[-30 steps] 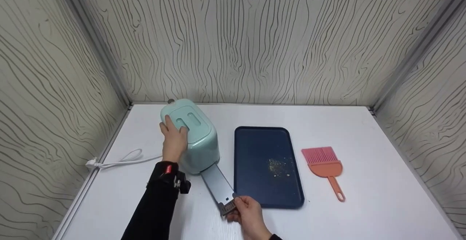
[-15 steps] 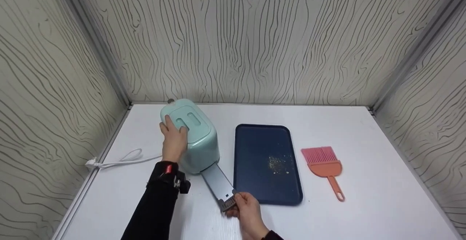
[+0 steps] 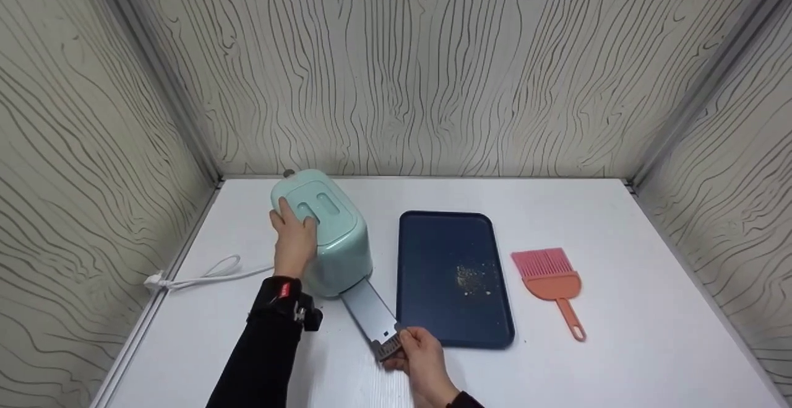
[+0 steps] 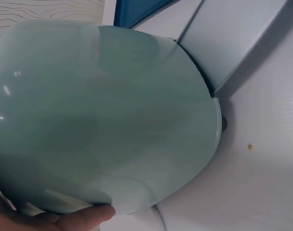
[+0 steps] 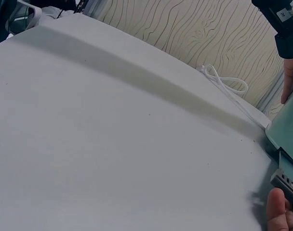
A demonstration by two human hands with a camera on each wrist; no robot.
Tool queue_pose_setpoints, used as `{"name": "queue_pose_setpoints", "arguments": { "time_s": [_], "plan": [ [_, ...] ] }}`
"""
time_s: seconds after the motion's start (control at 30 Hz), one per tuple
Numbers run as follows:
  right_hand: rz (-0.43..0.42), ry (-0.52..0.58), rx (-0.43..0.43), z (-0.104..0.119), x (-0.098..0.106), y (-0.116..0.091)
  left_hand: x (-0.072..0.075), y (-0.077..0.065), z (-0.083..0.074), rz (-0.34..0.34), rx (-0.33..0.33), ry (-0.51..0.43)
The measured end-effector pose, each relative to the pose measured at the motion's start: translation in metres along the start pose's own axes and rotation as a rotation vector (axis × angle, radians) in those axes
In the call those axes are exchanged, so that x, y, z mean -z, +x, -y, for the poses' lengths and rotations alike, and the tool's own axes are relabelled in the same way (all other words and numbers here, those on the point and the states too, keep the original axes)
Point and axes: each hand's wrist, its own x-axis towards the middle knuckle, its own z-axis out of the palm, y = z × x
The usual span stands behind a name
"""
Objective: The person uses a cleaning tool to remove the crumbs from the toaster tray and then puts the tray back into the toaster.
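Observation:
A mint-green toaster (image 3: pixel 343 253) with a lid over its top stands at the left of the table. My left hand (image 3: pixel 294 241) grips it, two fingers on the lid and a finger (image 4: pixel 91 217) down its side in the left wrist view. A flat metal crumb tray (image 3: pixel 370 309) sticks out from the low slot at the toaster's near end, its inner part hidden inside. My right hand (image 3: pixel 422 358) pinches the right corner of its grey slotted handle (image 3: pixel 388 347), thumb on top. In the right wrist view the handle shows just above the thumb (image 5: pixel 276 204).
Right of the toaster lies a navy baking tray (image 3: pixel 430 234), with scattered golden crumbs (image 3: pixel 473 281) on it. Farther right lies an orange brush (image 3: pixel 552 285) with pink bristles. A white power cord (image 3: pixel 210 273) runs left from the toaster, and patterned walls enclose the table.
The navy baking tray has slid slightly away from me, and the crumb tray's handle has tilted a little. Both hands keep their holds, and the toaster stays in place.

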Motion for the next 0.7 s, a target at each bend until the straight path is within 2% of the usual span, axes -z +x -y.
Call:
{"name": "queue_pose_setpoints", "arguments": {
  "time_s": [0.27,0.5,0.7],
  "plan": [
    [-0.002,0.027,0.005,-0.0006,-0.0032,-0.0005,0.0031,0.0006,-0.0014,0.002,0.018,0.037],
    [-0.012,0.032,-0.017,0.0,-0.0032,-0.0003,0.004,0.0002,-0.0012,-0.008,0.013,0.089],
    [-0.019,0.025,-0.022,-0.0001,-0.0025,0.0001,0.0036,-0.0015,-0.0025,-0.009,0.003,0.095]
  ]
}}
